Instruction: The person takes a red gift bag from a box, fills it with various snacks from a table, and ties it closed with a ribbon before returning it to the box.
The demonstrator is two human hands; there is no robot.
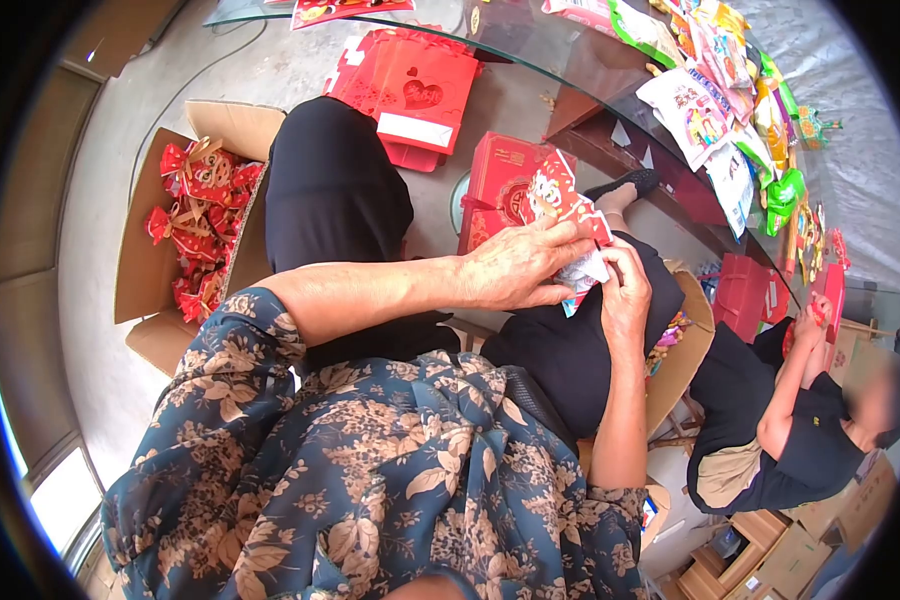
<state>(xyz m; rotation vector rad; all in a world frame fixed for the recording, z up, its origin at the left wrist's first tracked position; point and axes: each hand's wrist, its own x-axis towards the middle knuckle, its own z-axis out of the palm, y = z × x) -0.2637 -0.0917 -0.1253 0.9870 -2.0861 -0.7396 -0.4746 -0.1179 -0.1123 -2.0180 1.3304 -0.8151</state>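
Observation:
Above my lap, a small red printed bag (560,195) with cream cartoon patterns is held between both hands. My left hand (525,265) lies across it, fingers bent over its near part. My right hand (626,295) pinches its right edge between thumb and fingers. A crumpled white and blue wrapper (584,270) shows between the two hands, partly covered by the left fingers. Just beyond the hands stands a red gift box (495,180) with gold print.
At left, an open carton (140,255) holds several red bags (205,175) tied with ribbon. Folded red boxes (415,95) lie ahead. Colourful snack packets (695,110) cover the glass table's right side. Another carton (685,370) stands by my right forearm. A co-worker (785,420) sits at right.

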